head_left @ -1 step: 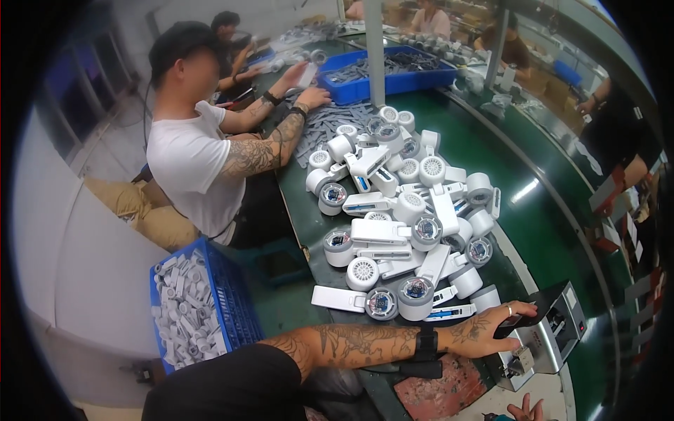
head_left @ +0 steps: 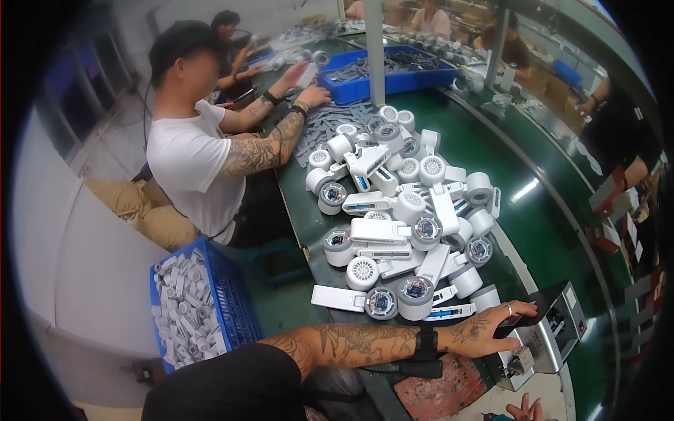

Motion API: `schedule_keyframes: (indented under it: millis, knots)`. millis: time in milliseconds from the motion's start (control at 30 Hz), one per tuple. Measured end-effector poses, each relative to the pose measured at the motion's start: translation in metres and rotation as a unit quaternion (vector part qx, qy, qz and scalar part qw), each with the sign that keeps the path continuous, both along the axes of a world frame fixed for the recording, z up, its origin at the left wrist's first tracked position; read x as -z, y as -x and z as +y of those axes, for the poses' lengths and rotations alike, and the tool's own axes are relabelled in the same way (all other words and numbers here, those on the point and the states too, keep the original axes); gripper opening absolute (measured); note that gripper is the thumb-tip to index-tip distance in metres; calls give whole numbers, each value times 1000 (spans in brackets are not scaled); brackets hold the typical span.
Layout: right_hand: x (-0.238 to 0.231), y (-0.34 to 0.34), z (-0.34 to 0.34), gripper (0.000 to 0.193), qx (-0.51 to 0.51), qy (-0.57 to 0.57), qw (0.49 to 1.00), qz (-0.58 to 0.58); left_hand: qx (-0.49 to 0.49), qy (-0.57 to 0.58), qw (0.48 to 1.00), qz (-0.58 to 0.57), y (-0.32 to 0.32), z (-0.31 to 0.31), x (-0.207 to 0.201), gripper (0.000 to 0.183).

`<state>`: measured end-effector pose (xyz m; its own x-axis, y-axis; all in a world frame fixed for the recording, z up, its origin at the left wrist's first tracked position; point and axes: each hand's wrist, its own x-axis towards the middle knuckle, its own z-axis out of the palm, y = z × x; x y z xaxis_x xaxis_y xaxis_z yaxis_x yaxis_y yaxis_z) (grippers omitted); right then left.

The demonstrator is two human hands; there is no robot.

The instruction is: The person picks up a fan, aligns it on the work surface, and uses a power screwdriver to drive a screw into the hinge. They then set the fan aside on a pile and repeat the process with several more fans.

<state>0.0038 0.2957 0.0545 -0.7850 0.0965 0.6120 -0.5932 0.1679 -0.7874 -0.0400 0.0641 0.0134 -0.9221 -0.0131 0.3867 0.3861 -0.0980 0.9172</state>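
Observation:
My left hand (head_left: 484, 331) reaches across from the lower left and rests on a silver metal bench machine (head_left: 544, 344) with a black top. Its fingers and thumb are spread over the machine's edge, around a dark plate. At the bottom edge, only the fingers of my right hand (head_left: 525, 407) show, apart and slightly bent; the rest is cut off. Beside them a bit of a teal thing (head_left: 497, 417) peeks in, too little to name. Just beyond my left forearm lies a heap of white handheld fans (head_left: 390, 231), some with open heads showing circuit boards.
A worn reddish mat (head_left: 441, 386) lies before the machine. To the left stands a blue crate (head_left: 232, 302) of small white parts. Farther off, a co-worker (head_left: 189, 140) handles a white part beside grey strips (head_left: 330, 126) and a blue tray (head_left: 351, 91). A metal post (head_left: 373, 52) rises there.

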Motion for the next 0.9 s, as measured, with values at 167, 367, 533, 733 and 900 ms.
schedule_keyframes:
  millis: [167,367,533,733,900]
  knots:
    - [8,2,-1,66,-3,21,1000,-1,-6,13,1000,5,2,-1,3,61]
    - [10,2,0,67,-14,11,1000,-4,0,9,1000,6,3,-2,3,61]
    - [9,2,0,66,-15,2,1000,-10,-3,-1,1000,11,4,0,6,61]
    - [12,13,5,68,62,-121,986,98,-1,2,1000,13,4,-2,3,61]
    - [14,12,5,70,63,-71,994,56,2,0,1000,9,6,-3,3,61]
